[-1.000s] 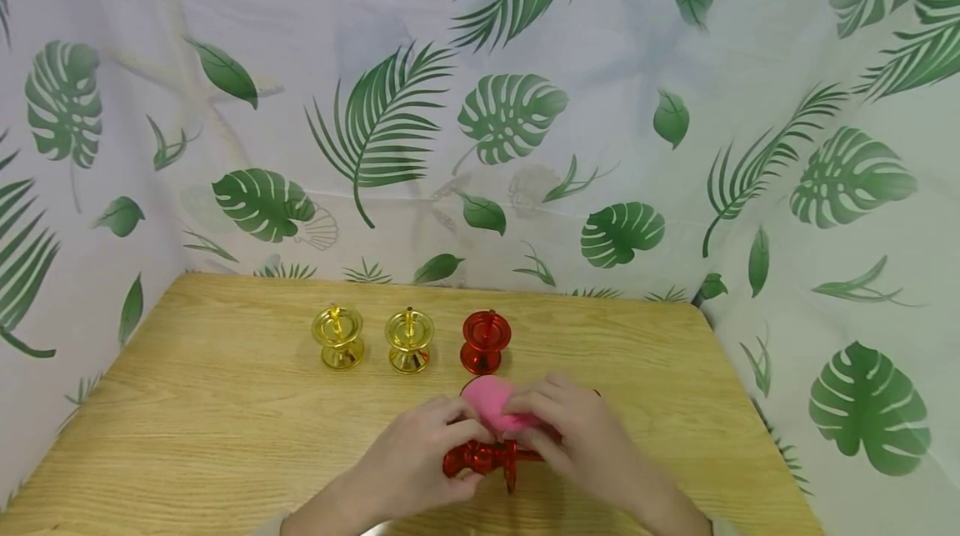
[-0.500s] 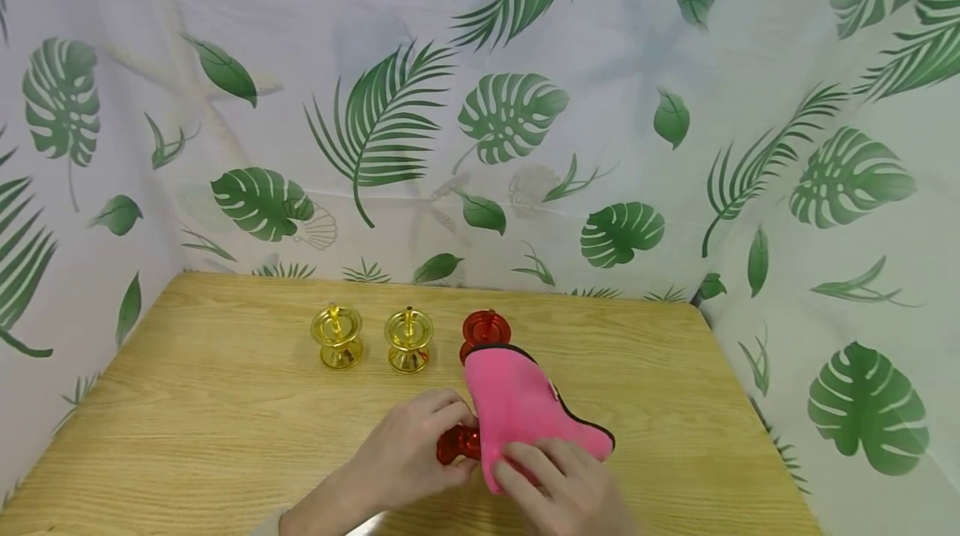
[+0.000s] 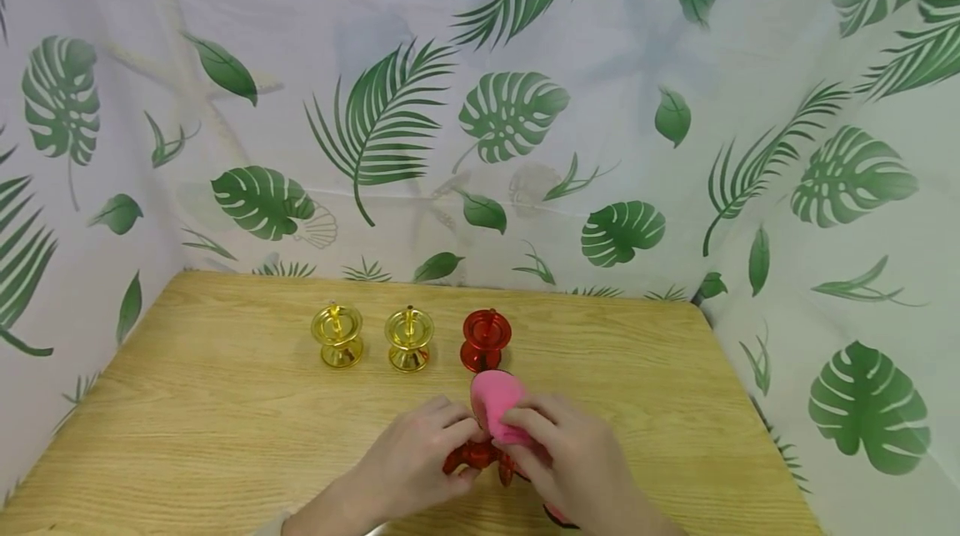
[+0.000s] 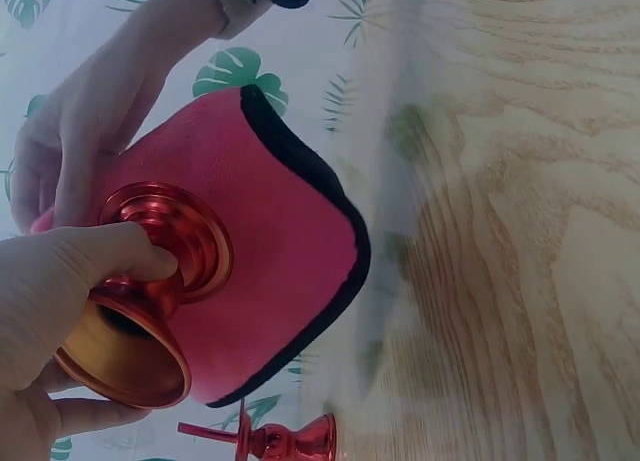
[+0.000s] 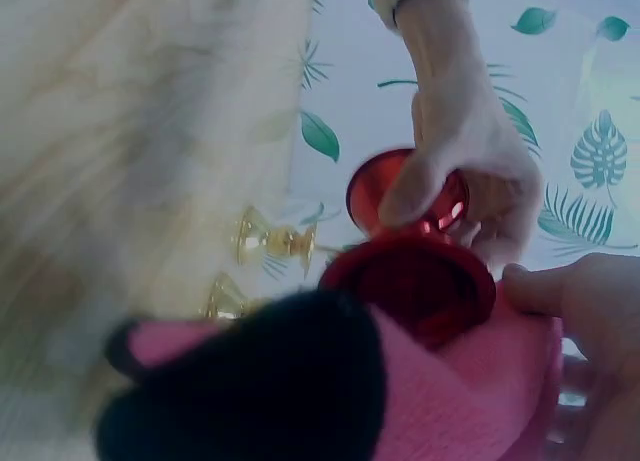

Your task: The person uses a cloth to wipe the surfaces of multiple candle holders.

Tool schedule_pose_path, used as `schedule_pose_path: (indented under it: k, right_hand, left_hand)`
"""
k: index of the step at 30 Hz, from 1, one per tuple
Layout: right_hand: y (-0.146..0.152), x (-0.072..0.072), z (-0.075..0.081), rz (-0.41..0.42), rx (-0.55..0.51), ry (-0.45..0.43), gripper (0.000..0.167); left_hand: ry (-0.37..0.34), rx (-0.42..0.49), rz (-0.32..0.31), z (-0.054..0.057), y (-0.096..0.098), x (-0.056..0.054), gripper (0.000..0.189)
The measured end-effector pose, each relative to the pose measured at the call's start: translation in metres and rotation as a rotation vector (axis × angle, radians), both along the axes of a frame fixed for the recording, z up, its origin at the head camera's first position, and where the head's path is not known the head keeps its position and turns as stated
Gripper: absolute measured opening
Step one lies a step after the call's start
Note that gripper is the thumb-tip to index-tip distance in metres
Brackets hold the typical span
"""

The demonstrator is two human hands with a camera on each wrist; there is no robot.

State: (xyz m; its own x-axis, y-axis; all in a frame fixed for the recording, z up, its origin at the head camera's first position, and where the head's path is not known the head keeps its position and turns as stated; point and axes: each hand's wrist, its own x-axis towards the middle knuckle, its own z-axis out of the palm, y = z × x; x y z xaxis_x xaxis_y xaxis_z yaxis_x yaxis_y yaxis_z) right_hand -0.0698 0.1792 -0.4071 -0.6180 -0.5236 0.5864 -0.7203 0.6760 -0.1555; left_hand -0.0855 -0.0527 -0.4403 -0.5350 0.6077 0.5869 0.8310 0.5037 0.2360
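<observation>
My left hand (image 3: 420,453) grips a shiny red metal candle holder (image 3: 472,457) by its waist, tilted on its side above the table. In the left wrist view, the hollow underside of its base (image 4: 125,356) shows gold. A pink cloth (image 3: 497,398) with black edging is pinched in my right hand (image 3: 577,461). It lies against the dish end of the holder, and my right fingers press it there. In the right wrist view, the red dish (image 5: 410,281) rests over the cloth (image 5: 470,391). The holder's spike is hidden.
Two gold candle holders, one at the left (image 3: 337,336) and one beside it (image 3: 408,340), stand upright toward the back of the wooden table (image 3: 225,403). Another red candle holder (image 3: 484,340) stands to their right, just beyond the cloth. A leaf-patterned curtain (image 3: 405,252) surrounds the table.
The cloth was bunched, then spread wide over the holder's dish, and is now folded up around it again. My right hand dipped toward me and came back up. The left grip stays.
</observation>
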Motion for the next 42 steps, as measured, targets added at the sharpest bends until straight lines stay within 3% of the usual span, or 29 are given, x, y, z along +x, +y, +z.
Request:
schedule_pose_path:
  k: [2,8,11,14,18,21,23,27,30,34,39,42]
  right_hand:
    - [0.000,-0.005,0.002,-0.017,-0.005,-0.080,0.035]
    - [0.001,-0.018,0.007,-0.057,-0.057,-0.440,0.019]
    - [0.002,-0.019,0.007,-0.054,-0.094,-0.506,0.015]
    - [0.003,-0.016,0.003,-0.023,-0.110,-0.411,0.020]
    - [0.004,-0.008,-0.005,0.050,-0.084,-0.125,0.028]
    - [0.005,-0.003,-0.011,0.096,-0.049,0.049,0.019]
    - [0.005,0.000,-0.015,0.121,-0.034,0.121,0.014]
    - [0.005,0.006,-0.021,0.135,-0.011,0.233,0.032]
    - [0.003,0.009,-0.023,0.143,-0.021,0.267,0.034]
    - [0.002,0.010,-0.022,0.131,-0.032,0.250,0.033]
    - [0.002,0.007,-0.016,0.084,-0.046,0.110,0.020]
    - [0.005,0.000,-0.013,0.087,-0.108,0.002,0.015]
  left_hand:
    - [0.017,-0.006,0.000,-0.001,0.001,0.001,0.034]
    - [0.046,-0.030,-0.014,-0.002,0.001,0.003,0.036]
    - [0.038,-0.030,-0.014,-0.002,0.000,0.002,0.036]
    - [0.024,-0.018,-0.012,-0.002,0.000,0.000,0.035]
    - [-0.024,0.001,-0.013,-0.002,-0.001,-0.003,0.034]
    - [-0.068,0.009,-0.017,-0.002,-0.001,-0.005,0.034]
    - [-0.092,0.010,-0.019,-0.002,-0.002,-0.006,0.034]
    - [-0.122,0.008,-0.015,-0.003,-0.002,-0.007,0.035]
    - [-0.125,0.010,-0.016,-0.003,-0.002,-0.007,0.034]
    - [-0.103,0.018,-0.023,-0.003,-0.002,-0.007,0.034]
    - [-0.061,0.026,-0.033,-0.005,-0.003,-0.006,0.034]
    - [-0.015,0.026,-0.041,-0.006,-0.002,-0.005,0.034]
